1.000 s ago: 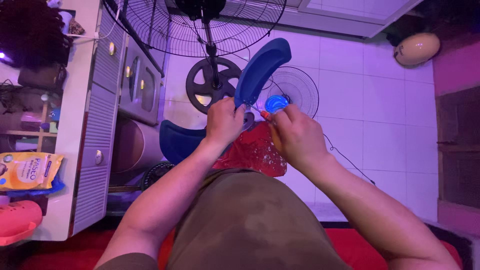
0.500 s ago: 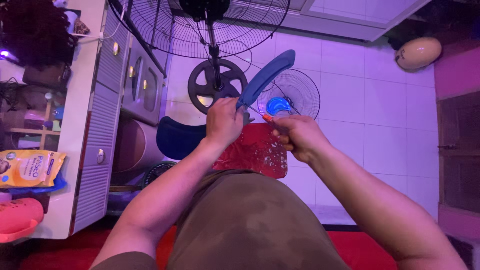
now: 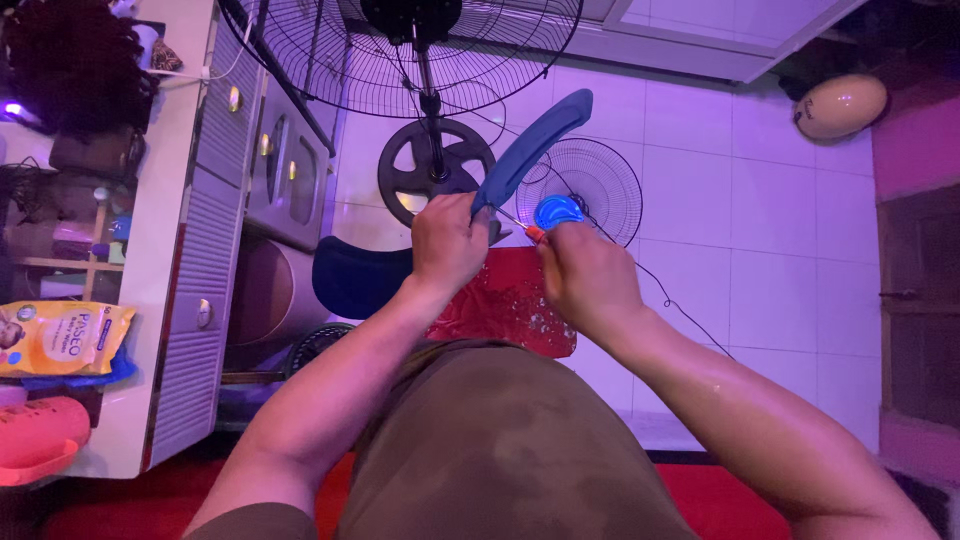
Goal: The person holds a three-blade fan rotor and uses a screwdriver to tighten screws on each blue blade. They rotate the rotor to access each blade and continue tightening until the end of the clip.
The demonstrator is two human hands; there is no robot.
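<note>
Head view shows the left hand (image 3: 447, 243) closed round the base of a blue fan blade (image 3: 530, 150) held up over the lap, while the right hand (image 3: 588, 277) grips an orange-handled screwdriver (image 3: 527, 230) at that base. By its look the blade is light, stiff, smooth plastic, best held at its thick root. Below lie a red cloth (image 3: 505, 300), white floor tiles (image 3: 760, 220) and a standing fan (image 3: 420, 60), with a white cabinet (image 3: 190, 250) at the left

Blue fan blade (image 3: 530, 150), speckled red cloth (image 3: 510, 300).

fan blade (image 3: 530, 150) above cloth (image 3: 510, 300), standing fan (image 3: 420, 60) behind
</note>
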